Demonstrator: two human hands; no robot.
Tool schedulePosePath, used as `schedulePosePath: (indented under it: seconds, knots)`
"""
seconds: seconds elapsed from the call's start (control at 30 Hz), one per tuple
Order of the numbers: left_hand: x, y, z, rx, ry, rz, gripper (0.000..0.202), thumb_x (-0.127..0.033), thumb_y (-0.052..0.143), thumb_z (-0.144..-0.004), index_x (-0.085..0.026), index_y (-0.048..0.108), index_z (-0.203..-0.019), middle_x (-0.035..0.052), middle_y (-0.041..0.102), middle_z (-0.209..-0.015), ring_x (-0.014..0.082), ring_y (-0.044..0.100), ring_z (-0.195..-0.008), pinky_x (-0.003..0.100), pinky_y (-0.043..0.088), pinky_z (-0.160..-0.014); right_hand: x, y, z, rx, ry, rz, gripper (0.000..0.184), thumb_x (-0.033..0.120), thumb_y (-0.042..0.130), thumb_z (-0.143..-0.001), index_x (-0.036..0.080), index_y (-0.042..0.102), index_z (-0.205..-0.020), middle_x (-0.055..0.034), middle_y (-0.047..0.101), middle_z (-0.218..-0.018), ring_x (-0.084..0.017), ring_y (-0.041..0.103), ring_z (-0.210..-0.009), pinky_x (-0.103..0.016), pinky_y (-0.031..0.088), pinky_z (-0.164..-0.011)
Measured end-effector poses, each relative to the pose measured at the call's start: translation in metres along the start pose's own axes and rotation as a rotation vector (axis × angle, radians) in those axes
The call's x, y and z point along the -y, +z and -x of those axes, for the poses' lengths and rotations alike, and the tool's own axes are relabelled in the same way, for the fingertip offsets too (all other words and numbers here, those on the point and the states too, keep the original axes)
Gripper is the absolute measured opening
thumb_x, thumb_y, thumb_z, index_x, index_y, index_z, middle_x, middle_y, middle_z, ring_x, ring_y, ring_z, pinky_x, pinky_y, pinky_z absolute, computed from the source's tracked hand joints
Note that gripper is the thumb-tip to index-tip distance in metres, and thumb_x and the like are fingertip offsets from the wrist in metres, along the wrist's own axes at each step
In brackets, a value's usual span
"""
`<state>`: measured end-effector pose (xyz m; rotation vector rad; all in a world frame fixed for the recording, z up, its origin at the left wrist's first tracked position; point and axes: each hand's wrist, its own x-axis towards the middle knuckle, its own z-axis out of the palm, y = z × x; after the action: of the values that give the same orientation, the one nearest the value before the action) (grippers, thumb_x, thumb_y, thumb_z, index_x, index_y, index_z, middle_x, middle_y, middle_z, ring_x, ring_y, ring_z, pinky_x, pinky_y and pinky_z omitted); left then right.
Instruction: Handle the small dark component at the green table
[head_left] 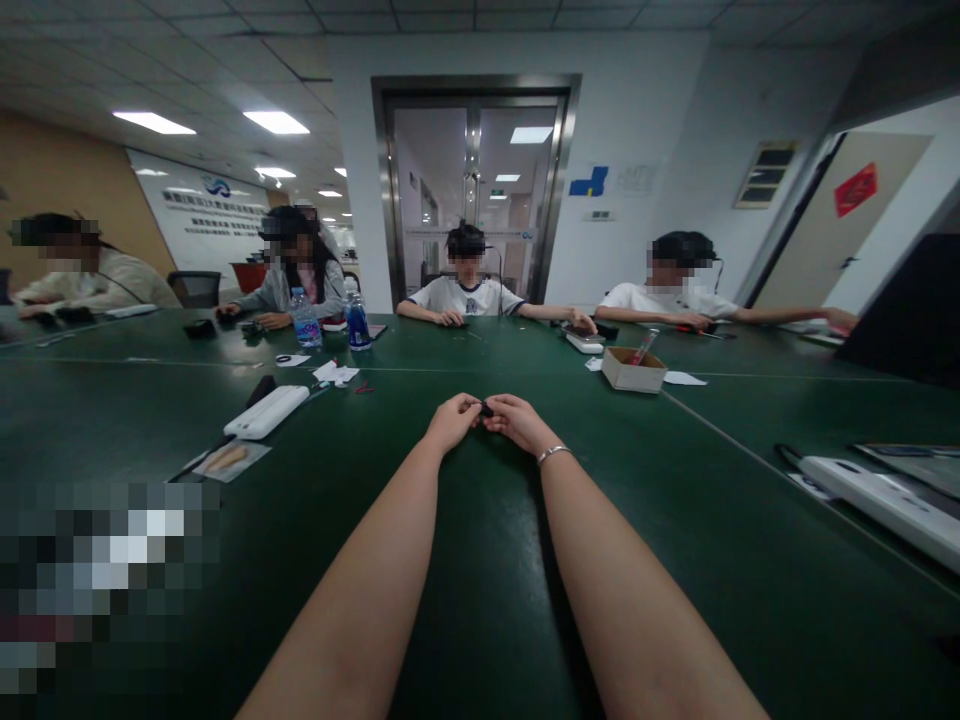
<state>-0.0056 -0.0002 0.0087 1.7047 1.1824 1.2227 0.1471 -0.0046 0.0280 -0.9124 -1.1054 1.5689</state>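
Both my arms stretch out over the dark green table [480, 560]. At their far end, my left hand [453, 422] and my right hand [517, 422] meet just above the tabletop. Between their fingertips is a small black object [487, 409], too small and too covered by fingers to name. The fingers of each hand are pinched closed on it, one hand from either side. A silvery bracelet [554, 454] circles my right wrist.
Left of my hands lie a white power bank [267, 412], a small clear bag [232, 459] and paper scraps [336, 374]. Two bottles [358, 322] stand beyond. On the right are a cardboard box [634, 371] and a long white device [885, 508]. Several people sit around the table.
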Motion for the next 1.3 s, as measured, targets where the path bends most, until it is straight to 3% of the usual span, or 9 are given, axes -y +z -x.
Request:
schedulePosePath:
  seconds: [0.3,0.5,0.67,0.77,0.87,0.97,1.07,1.17,1.3]
  knots:
    - [0.008,0.0,-0.002,-0.032,0.003,0.102,0.015,-0.028,0.06,-0.08,-0.015,0.056,-0.086,0.0019,0.064,-0.067,0.0122,0.061,-0.058,0.027,0.048,-0.064,0.002,-0.001,0.002,0.019,0.002,-0.012,0.009,0.004,0.059,-0.084,0.012,0.055,-0.085,-0.0043,0.062,-0.065,-0.012,0.063,-0.052,-0.019,0.052,-0.05]
    - [0.006,0.0,-0.001,-0.082,-0.028,0.064,0.018,-0.032,0.061,-0.08,-0.014,0.059,-0.083,0.003,0.064,-0.066,0.0126,0.06,-0.06,0.025,0.047,-0.062,0.001,-0.003,0.004,0.049,-0.03,-0.033,0.025,-0.005,0.062,-0.075,0.013,0.056,-0.092,-0.0037,0.064,-0.071,-0.013,0.064,-0.057,-0.021,0.055,-0.055]
    - [0.005,0.0,-0.002,-0.107,0.018,0.068,0.016,-0.03,0.062,-0.078,-0.015,0.06,-0.082,0.0036,0.066,-0.069,0.0135,0.062,-0.065,0.026,0.048,-0.064,0.001,-0.001,0.0,0.092,0.024,-0.005,0.011,0.014,0.064,-0.084,0.012,0.054,-0.09,-0.0053,0.063,-0.068,-0.015,0.065,-0.058,-0.023,0.055,-0.054]
    - [0.001,0.0,-0.001,-0.098,0.025,0.086,0.015,-0.029,0.062,-0.079,-0.015,0.06,-0.081,0.0031,0.065,-0.069,0.0134,0.061,-0.064,0.026,0.048,-0.065,0.0,0.0,-0.004,0.085,0.037,0.067,0.018,0.027,0.057,-0.091,0.013,0.052,-0.081,-0.0035,0.058,-0.058,-0.012,0.057,-0.045,-0.019,0.048,-0.041]
    - [-0.003,-0.001,0.002,-0.088,0.014,0.11,0.013,-0.027,0.061,-0.079,-0.015,0.06,-0.08,0.003,0.064,-0.067,0.0133,0.061,-0.064,0.026,0.047,-0.065,0.001,-0.002,-0.001,0.088,0.0,0.078,0.008,0.016,0.059,-0.087,0.014,0.052,-0.085,-0.0004,0.057,-0.059,-0.008,0.051,-0.04,-0.016,0.042,-0.037]
    - [-0.005,-0.001,0.003,-0.088,0.0,0.106,0.011,-0.025,0.061,-0.079,-0.014,0.06,-0.08,0.0031,0.064,-0.066,0.0131,0.06,-0.063,0.025,0.047,-0.064,0.004,-0.002,0.005,0.13,-0.025,0.009,0.025,0.005,0.066,-0.076,0.016,0.052,-0.094,-0.0004,0.061,-0.072,-0.01,0.059,-0.052,-0.017,0.048,-0.047]
    - [-0.004,-0.001,0.002,-0.091,-0.007,0.104,0.012,-0.026,0.06,-0.079,-0.015,0.059,-0.079,0.0029,0.064,-0.066,0.0131,0.06,-0.062,0.025,0.047,-0.063,0.006,0.0,0.007,0.164,0.018,0.023,0.017,0.014,0.064,-0.083,0.015,0.052,-0.095,-0.0036,0.062,-0.071,-0.013,0.063,-0.057,-0.021,0.052,-0.052]
    - [-0.003,-0.002,0.001,-0.094,-0.002,0.099,0.015,-0.03,0.059,-0.08,-0.015,0.059,-0.078,0.0026,0.064,-0.065,0.013,0.059,-0.06,0.026,0.046,-0.063,0.005,0.003,0.003,0.114,0.044,0.125,0.018,0.029,0.05,-0.094,0.014,0.051,-0.084,-0.0025,0.057,-0.057,-0.011,0.055,-0.044,-0.018,0.045,-0.04]
    - [-0.004,-0.002,0.001,-0.098,-0.011,0.103,0.018,-0.033,0.06,-0.079,-0.015,0.059,-0.077,0.0031,0.064,-0.065,0.0132,0.059,-0.06,0.026,0.045,-0.063,0.003,0.001,0.001,0.093,-0.003,0.111,0.009,0.017,0.059,-0.087,0.016,0.05,-0.086,0.0014,0.056,-0.059,-0.008,0.052,-0.043,-0.015,0.042,-0.039]
